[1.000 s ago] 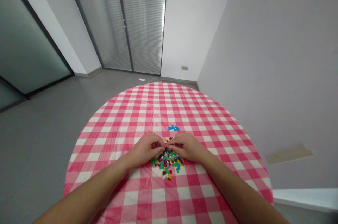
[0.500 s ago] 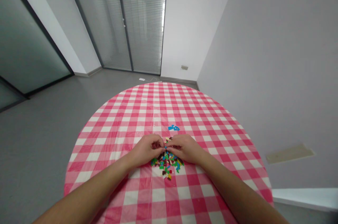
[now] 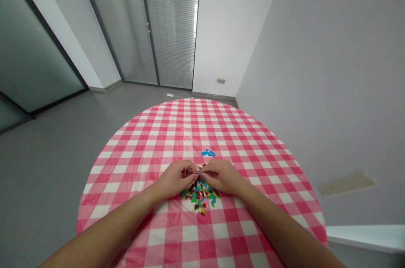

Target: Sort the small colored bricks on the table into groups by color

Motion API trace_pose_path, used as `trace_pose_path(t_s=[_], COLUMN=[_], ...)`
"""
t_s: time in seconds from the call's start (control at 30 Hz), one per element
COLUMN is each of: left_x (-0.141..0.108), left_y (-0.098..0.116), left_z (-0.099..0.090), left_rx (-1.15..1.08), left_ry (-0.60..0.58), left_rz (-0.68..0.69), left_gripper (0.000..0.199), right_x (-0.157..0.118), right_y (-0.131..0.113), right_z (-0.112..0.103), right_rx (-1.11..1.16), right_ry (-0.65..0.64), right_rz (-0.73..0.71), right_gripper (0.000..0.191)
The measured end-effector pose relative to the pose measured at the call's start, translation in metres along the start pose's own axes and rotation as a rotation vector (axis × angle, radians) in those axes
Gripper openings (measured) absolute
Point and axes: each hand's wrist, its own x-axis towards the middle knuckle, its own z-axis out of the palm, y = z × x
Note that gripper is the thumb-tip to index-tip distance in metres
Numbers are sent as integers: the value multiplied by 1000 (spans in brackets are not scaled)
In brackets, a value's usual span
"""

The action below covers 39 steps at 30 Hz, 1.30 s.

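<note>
A pile of small plastic building bricks (image 3: 202,194) in green, brown, blue, yellow, red and white lies on the table. My left hand (image 3: 179,178) is over the pile's upper left side, its thumb and fingers pinched together. Facing it from the right, my right hand (image 3: 223,176) is also in a pinch, its fingertips almost meeting the left ones. Whatever the fingertips hold is too small to make out; specks of red and blue show around them. Just beyond the hands lies a separate small group of blue bricks (image 3: 208,153).
A red-and-white checked cloth (image 3: 152,137) covers the round table. Past its far edge, a white power strip (image 3: 171,95) with a cord lies on the grey floor. A white wall (image 3: 332,70) stands on the right, and glass partitions with blinds (image 3: 171,28) at the back.
My right fingertips have shifted slightly up and right, opening a small gap from the left ones. The blue speck between the fingertips is less visible. The blue group has not moved.
</note>
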Motion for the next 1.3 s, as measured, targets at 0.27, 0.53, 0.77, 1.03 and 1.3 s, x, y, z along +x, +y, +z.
trace_pose_path(t_s=[0.27, 0.53, 0.77, 1.03, 1.3], left_x=[3, 3, 3, 3, 3], left_y=[-5, -7, -6, -4, -6], left_z=[-5, -6, -6, -6, -6], left_rx=[109, 105, 122, 101, 110], left_ry=[84, 70, 60, 55, 53], left_rz=[-7, -4, -9, -13, -19], left_gripper=[14, 11, 11, 12, 13], right_x=[2, 2, 4, 5, 5], right_y=[28, 44, 48, 50, 48], right_z=[-12, -14, -8, -7, -9], right_rx=[-74, -177, -234, -273, -303], right_ry=[323, 266, 194, 176, 151], right_rz=[387, 541, 526, 497, 485], right_gripper=[21, 24, 28, 29, 29])
